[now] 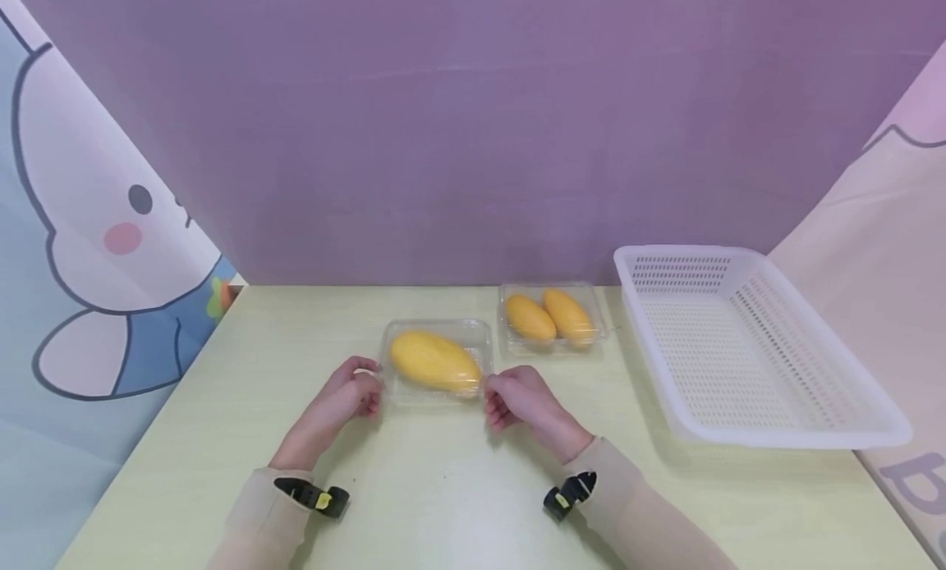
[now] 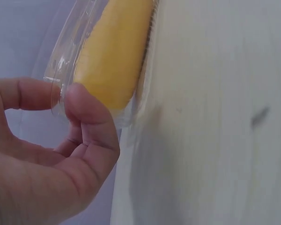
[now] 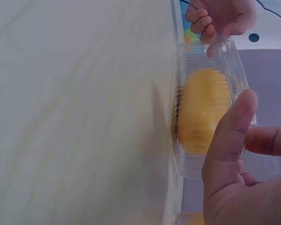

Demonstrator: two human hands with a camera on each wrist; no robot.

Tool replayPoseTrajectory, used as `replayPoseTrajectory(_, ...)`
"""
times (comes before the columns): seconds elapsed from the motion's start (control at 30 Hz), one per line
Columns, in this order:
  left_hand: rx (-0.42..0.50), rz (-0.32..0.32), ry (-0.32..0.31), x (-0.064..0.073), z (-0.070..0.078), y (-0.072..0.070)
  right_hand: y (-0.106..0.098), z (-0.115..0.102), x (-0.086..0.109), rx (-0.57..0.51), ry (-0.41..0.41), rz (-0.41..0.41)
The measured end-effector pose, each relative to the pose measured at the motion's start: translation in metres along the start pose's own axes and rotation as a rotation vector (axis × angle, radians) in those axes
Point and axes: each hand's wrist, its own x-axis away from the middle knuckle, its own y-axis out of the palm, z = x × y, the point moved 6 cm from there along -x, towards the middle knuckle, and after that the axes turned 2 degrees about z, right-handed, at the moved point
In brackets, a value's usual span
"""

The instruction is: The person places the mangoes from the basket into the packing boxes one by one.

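Note:
A clear plastic clamshell box (image 1: pixel 473 333) lies on the table with a single yellow mango (image 1: pixel 434 362) inside, seen through its lid. At the box's left end, my left hand (image 1: pixel 353 393) pinches the rim between thumb (image 2: pixel 86 105) and index finger. The opposite end is pinched by my right hand (image 1: pixel 521 397), its thumb (image 3: pixel 236 122) on the near side and the index finger behind the rim. In the right wrist view the box appears closed, and the mango sits between the two hands.
Behind and to the right stands a second clear box (image 1: pixel 600 328) holding two mangoes (image 1: pixel 530 318). A white perforated plastic basket (image 1: pixel 798 438) occupies the table's right side. A purple panel (image 1: pixel 473 143) rises along the table's back edge.

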Motion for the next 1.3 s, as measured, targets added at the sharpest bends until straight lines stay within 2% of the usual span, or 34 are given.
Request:
replayPoseTrajectory(0.3, 0.029, 0.023, 0.016, -0.003, 0.004, 0.001, 0.002, -0.005, -0.004, 0.001, -0.021, 0.021)
replayPoseTrajectory(0.53, 0.037, 0.058, -0.014, -0.011, 0.002, -0.002, 0.003, -0.006, -0.007, -0.017, -0.019, 0.01)
replayPoseTrajectory(0.63, 0.041, 0.073, -0.008, -0.014, 0.004, -0.002, 0.004, -0.008, -0.009, -0.02, -0.029, 0.007)
replayPoseTrajectory(0.8, 0.063, 0.096, 0.01, -0.02, 0.007, -0.001, 0.003, -0.01, -0.012, -0.014, -0.036, 0.026)
replayPoseTrajectory(1.3, 0.117, 0.178, 0.002, -0.033, 0.007, 0.001, 0.001, -0.011, -0.027, 0.024, -0.035, 0.111)
